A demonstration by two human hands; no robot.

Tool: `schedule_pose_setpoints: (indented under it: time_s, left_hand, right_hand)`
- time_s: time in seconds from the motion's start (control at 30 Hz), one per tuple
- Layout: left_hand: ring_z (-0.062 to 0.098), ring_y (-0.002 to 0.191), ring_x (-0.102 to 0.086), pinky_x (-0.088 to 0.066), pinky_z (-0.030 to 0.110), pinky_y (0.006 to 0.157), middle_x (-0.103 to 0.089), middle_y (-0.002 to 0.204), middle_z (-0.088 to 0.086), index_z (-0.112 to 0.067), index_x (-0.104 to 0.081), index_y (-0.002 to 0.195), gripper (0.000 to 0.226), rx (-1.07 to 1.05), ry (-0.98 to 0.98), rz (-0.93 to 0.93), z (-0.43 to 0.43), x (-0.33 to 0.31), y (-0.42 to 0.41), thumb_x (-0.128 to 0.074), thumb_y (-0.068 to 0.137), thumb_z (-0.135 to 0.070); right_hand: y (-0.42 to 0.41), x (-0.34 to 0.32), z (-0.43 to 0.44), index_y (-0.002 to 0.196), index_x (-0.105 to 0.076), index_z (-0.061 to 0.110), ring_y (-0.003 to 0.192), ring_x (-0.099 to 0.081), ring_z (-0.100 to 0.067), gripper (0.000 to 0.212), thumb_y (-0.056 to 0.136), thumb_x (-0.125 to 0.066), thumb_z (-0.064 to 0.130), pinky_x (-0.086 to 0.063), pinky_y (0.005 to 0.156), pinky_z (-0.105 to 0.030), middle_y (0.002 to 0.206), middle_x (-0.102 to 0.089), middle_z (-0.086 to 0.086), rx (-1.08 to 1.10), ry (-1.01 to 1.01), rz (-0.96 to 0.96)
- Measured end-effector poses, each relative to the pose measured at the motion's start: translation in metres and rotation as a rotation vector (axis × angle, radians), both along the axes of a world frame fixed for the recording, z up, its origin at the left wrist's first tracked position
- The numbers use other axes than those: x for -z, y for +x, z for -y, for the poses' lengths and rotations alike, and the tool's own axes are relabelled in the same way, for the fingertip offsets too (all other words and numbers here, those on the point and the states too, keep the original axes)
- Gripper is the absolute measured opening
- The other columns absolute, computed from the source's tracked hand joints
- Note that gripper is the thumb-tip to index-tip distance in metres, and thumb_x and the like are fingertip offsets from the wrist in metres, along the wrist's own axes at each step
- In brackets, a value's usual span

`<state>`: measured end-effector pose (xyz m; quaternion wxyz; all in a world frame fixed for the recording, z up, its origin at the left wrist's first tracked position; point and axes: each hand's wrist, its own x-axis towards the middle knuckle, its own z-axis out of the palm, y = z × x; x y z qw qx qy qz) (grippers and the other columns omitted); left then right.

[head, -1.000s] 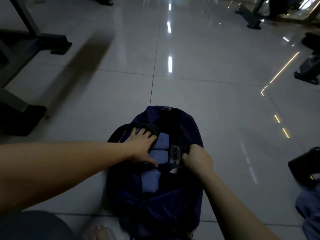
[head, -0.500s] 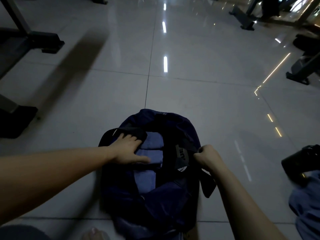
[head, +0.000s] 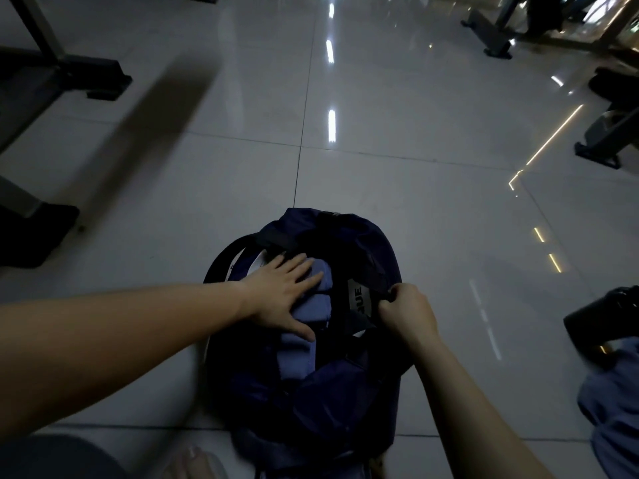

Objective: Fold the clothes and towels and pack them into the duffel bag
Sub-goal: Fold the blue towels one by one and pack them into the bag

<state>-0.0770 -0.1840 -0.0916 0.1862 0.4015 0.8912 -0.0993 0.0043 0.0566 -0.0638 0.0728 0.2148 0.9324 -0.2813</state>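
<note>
A dark navy duffel bag (head: 345, 402) lies open on the tiled floor in front of me. Folded light-blue cloth (head: 313, 309) fills its opening. My left hand (head: 281, 295) lies flat on that cloth with fingers spread, pressing it down. My right hand (head: 406, 312) grips the bag's black strap and right edge beside a grey label (head: 358, 299). A black strap loop (head: 221, 261) curves round the bag's left side.
More blue fabric (head: 612, 409) lies at the right edge, with a dark object (head: 601, 319) just above it. Black equipment bases stand at the left (head: 38, 233), upper left (head: 100, 77) and upper right (head: 598, 153). My knee (head: 52, 458) and foot (head: 197, 464) are at the bottom.
My left hand has flattened and spread over the blue cloth. My right hand has pulled the bag's right edge and strap outward, widening the opening.
</note>
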Motion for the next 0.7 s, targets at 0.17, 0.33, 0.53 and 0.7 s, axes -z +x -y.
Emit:
schedule_pose_setpoints:
  time_s: [0.17, 0.33, 0.53, 0.7]
  left_hand:
    - [0.033, 0.154, 0.018, 0.001, 0.052, 0.124, 0.023, 0.167, 0.009, -0.029, 0.021, 0.158, 0.131, -0.099, -0.088, 0.127, -0.001, 0.017, -0.007, -0.032, 0.065, -0.104]
    - [0.036, 0.155, 0.011, -0.010, 0.054, 0.122, 0.017, 0.168, 0.013, -0.027, 0.018, 0.160, 0.120, -0.160, -0.051, 0.067, -0.005, 0.025, 0.004, -0.017, 0.071, -0.101]
    - [0.032, 0.115, -0.054, -0.042, 0.043, 0.092, -0.057, 0.134, 0.015, -0.012, -0.046, 0.146, 0.081, -0.013, 0.280, -0.361, -0.014, 0.016, 0.032, -0.021, 0.097, -0.072]
    - [0.029, 0.148, -0.027, -0.022, 0.042, 0.122, -0.029, 0.163, 0.013, -0.016, -0.025, 0.160, 0.079, -0.024, 0.294, -0.187, -0.020, 0.020, 0.023, -0.019, 0.101, -0.068]
  right_hand:
    - [0.000, 0.007, -0.013, 0.066, -0.041, 0.013, 0.055, -0.044, -0.024, 0.016, 0.073, -0.051, 0.003, -0.031, 0.050, -0.029, 0.060, -0.046, -0.003, 0.015, -0.023, 0.032]
    - [0.002, 0.017, -0.027, 0.070, -0.052, 0.016, 0.059, -0.048, -0.025, 0.008, 0.071, -0.052, 0.008, -0.038, 0.054, -0.031, 0.064, -0.052, -0.006, 0.079, -0.058, 0.052]
    - [-0.001, 0.019, -0.017, 0.070, -0.043, 0.014, 0.059, -0.043, -0.025, 0.012, 0.074, -0.052, 0.007, -0.033, 0.053, -0.032, 0.063, -0.047, -0.005, 0.041, -0.082, 0.005]
    - [0.000, 0.022, -0.018, 0.073, -0.047, 0.009, 0.062, -0.044, -0.026, 0.007, 0.076, -0.052, 0.006, -0.033, 0.054, -0.033, 0.066, -0.049, -0.007, 0.037, -0.086, 0.000]
